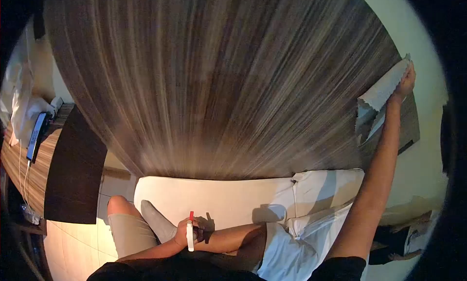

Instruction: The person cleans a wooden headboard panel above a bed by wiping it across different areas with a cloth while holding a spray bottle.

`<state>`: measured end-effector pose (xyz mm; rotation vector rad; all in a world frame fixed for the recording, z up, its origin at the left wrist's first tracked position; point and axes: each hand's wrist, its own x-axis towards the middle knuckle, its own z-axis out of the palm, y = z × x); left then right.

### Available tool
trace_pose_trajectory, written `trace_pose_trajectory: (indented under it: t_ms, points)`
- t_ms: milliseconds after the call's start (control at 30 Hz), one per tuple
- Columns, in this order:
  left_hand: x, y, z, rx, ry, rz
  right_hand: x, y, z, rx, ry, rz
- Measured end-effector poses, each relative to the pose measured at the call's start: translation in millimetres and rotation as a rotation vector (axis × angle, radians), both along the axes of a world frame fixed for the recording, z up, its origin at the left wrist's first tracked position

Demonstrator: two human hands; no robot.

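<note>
My right hand (pixel 404 86) reaches far out to the right, its fingers closed on a grey cloth (pixel 384 89) with a jagged edge. The cloth hangs in a fold against the right edge of a large brown wood-grain panel (pixel 219 86). Low in the middle, my left hand (pixel 184 234) is closed around a slim white thing with a red tip, which looks like the head of a spray bottle (pixel 190 236). My own fingers and the steep angle hide its lower part. This hand is close to my bent leg, above the white mattress.
The white mattress (pixel 214 196) runs along the foot of the panel, with a bunched pale blue-white cloth (pixel 292 254) near my leg. At left, a wooden side table (pixel 41 169) bears a phone-like device (pixel 37 137) with a cable. A pale wall (pixel 428 115) borders the panel's right side.
</note>
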<state>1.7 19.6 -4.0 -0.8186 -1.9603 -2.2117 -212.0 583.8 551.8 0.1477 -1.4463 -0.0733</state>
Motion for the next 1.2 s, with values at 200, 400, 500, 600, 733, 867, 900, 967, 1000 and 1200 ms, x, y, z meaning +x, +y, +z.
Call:
trace_pose_trajectory:
  t_ms: [200, 400, 500, 600, 733, 867, 900, 967, 1000, 1200]
  points:
    - [1, 5, 9, -0.112, -0.053, 0.017, 4, 66, -1, -0.084, -0.065, 0.045]
    - [-3, 4, 12, -0.203, 0.03, 0.011, 9, 67, -3, -0.183, -0.087, 0.277]
    - [-6, 2, 15, -0.202, 0.096, 0.0, 22, 53, -3, -0.254, -0.186, 0.22]
    - [-3, 0, 7, -0.181, 0.014, -0.037, 23, 37, -5, -0.258, -0.236, 0.107]
    - [-8, 0, 14, -0.187, 0.052, -0.067, 1, 10, 0, -0.159, -0.023, -0.016]
    - [-10, 3, 18, -0.175, 0.081, -0.092, -1, -140, -4, -0.15, -0.097, 0.147]
    - [-8, 2, 15, -0.178, 0.077, -0.082, -4, -163, -5, -0.112, -0.12, 0.157]
    - [-9, 0, 9, -0.19, 0.099, -0.1, -18, -192, -1, -0.069, -0.125, -0.095]
    - [-8, 0, 11, -0.2, 0.101, -0.097, -21, -205, -5, -0.078, -0.123, -0.09]
    - [-7, 2, 20, -0.263, 0.021, -0.077, 1, -279, -20, 0.146, -0.022, 0.123]
